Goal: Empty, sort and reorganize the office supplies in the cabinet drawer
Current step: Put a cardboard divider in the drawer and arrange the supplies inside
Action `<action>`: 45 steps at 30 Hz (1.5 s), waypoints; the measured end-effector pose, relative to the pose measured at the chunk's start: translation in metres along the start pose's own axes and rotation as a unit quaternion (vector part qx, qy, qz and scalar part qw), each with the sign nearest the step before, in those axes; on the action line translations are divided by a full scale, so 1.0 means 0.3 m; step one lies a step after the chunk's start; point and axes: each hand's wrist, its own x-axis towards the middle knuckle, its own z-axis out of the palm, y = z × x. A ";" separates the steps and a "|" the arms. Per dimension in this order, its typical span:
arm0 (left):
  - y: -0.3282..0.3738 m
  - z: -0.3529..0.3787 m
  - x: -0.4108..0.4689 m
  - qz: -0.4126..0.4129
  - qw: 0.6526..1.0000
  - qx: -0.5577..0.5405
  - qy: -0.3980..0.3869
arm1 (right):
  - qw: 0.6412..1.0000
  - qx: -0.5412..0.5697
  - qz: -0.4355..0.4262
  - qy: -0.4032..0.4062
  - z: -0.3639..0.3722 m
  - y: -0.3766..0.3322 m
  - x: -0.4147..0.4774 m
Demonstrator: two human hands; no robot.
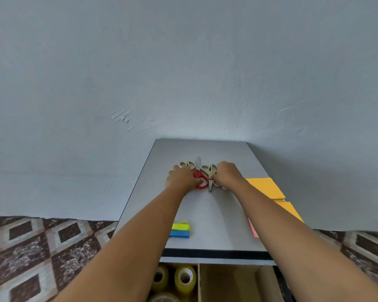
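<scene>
Tape rolls [184, 280], apparently three, sit in the drawer's [227, 284] left compartment.

I can read nothing from here: no lettering, brand or number shows on the scissors [200, 178] between the left hand [181, 177] and right hand [227, 174], the orange pads [264, 187] right of them, or the tape rolls [184, 279] below.

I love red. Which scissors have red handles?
The middle scissors, between the left hand and right hand. The other scissors have pale grey handles.
</scene>
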 end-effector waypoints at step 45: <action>-0.265 -0.071 -0.934 -0.059 0.779 -0.568 -0.257 | 0.763 0.636 0.112 -0.002 -0.039 0.244 -0.961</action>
